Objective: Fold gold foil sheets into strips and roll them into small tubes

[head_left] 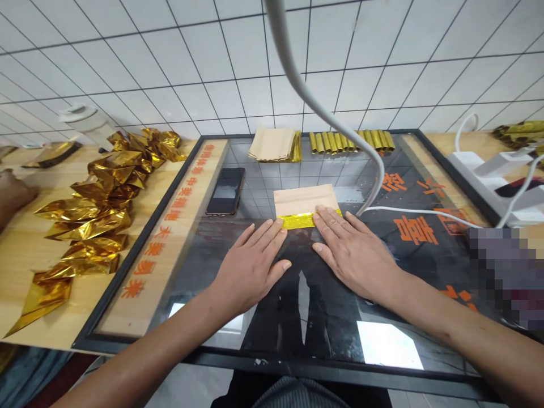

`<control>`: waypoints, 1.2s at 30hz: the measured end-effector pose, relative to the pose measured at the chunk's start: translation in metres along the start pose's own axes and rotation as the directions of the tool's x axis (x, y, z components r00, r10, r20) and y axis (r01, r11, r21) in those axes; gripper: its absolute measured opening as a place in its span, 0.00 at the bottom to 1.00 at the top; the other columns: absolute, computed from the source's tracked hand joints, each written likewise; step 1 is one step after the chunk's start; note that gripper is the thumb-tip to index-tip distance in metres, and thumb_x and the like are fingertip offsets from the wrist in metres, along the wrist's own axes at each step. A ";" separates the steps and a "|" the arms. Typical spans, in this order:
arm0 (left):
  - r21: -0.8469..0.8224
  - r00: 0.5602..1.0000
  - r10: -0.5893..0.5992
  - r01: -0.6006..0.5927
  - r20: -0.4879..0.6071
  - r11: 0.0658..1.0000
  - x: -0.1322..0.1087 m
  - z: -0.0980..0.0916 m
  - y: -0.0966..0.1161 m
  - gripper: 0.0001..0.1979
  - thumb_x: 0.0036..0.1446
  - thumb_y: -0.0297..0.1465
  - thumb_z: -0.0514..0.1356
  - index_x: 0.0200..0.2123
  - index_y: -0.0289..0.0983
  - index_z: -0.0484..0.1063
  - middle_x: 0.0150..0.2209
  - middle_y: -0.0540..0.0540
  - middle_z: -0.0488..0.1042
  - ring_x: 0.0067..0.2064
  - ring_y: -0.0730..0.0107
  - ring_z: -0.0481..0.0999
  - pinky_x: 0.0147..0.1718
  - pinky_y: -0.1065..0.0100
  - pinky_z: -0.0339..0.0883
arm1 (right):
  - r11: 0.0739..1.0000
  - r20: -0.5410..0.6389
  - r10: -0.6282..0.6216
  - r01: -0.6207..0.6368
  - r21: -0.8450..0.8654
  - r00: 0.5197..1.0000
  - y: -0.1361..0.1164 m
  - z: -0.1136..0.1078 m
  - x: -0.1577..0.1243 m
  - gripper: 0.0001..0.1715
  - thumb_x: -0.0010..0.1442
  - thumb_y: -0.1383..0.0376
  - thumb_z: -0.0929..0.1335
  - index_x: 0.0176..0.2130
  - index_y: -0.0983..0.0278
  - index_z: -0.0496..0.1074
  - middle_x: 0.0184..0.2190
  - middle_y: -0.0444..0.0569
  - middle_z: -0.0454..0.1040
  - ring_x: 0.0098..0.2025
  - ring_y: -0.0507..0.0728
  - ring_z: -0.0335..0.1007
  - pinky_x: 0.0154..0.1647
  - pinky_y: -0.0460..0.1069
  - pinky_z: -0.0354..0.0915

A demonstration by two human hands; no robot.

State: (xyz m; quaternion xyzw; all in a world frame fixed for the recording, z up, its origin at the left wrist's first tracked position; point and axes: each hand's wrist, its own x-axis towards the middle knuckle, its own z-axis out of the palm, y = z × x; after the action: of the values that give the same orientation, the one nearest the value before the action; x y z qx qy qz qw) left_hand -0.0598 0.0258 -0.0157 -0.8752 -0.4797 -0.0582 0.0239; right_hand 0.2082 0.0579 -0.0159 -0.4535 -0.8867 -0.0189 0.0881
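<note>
A sheet of paper point(304, 198), tan on its upper face, lies on the dark glass tabletop point(204, 317). Its near edge is folded over into a shiny gold strip point(297, 220). The fingertips of my left hand point(250, 266) touch the strip's left end, with the fingers stretched out and the thumb apart. My right hand point(355, 249) lies flat with its fingertips on the right part of the strip. Behind the sheet sit a stack of similar paper point(272, 144) and a row of gold paper rolls point(331, 142).
A phone point(225, 191) lies left of the sheet. Folded gold foil shapes point(102, 192) spread along the wooden table, beside another person's hand point(15, 190). A white cable point(314, 102) hangs in front. At right is a power strip point(480, 175); a bottle point(87, 124) stands at the back left.
</note>
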 end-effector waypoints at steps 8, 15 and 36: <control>0.038 0.998 0.046 -0.044 -0.050 0.998 0.017 -0.015 0.021 0.28 0.79 0.43 0.51 0.71 0.33 0.68 0.78 0.33 0.60 0.78 0.47 0.61 0.76 0.45 0.56 | 0.999 -0.016 -0.017 0.016 -0.036 1.000 0.001 0.004 0.000 0.37 0.81 0.55 0.55 0.75 0.74 0.63 0.78 0.66 0.57 0.79 0.68 0.57 0.78 0.69 0.55; -0.097 0.988 0.145 -0.140 0.047 0.985 0.037 -0.009 0.042 0.33 0.79 0.47 0.50 0.75 0.30 0.61 0.79 0.34 0.59 0.79 0.50 0.58 0.78 0.50 0.52 | 0.999 -0.025 -0.032 0.032 -0.012 0.999 0.003 0.004 0.000 0.37 0.80 0.56 0.54 0.75 0.72 0.64 0.78 0.64 0.58 0.78 0.68 0.59 0.77 0.70 0.57; 0.034 0.996 -0.052 0.054 -0.076 0.998 0.010 -0.002 0.051 0.32 0.77 0.44 0.54 0.70 0.24 0.65 0.69 0.26 0.72 0.71 0.43 0.71 0.70 0.46 0.65 | 0.995 -0.024 -0.031 0.028 -0.093 0.999 0.002 0.005 -0.001 0.37 0.82 0.55 0.55 0.75 0.77 0.62 0.78 0.66 0.57 0.78 0.68 0.59 0.77 0.69 0.56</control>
State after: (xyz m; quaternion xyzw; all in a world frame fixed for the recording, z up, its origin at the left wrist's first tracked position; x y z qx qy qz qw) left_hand -0.0121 0.0066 -0.0116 -0.8588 -0.5025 -0.0829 0.0560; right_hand 0.2096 0.0586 -0.0216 -0.4436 -0.8903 -0.0673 0.0781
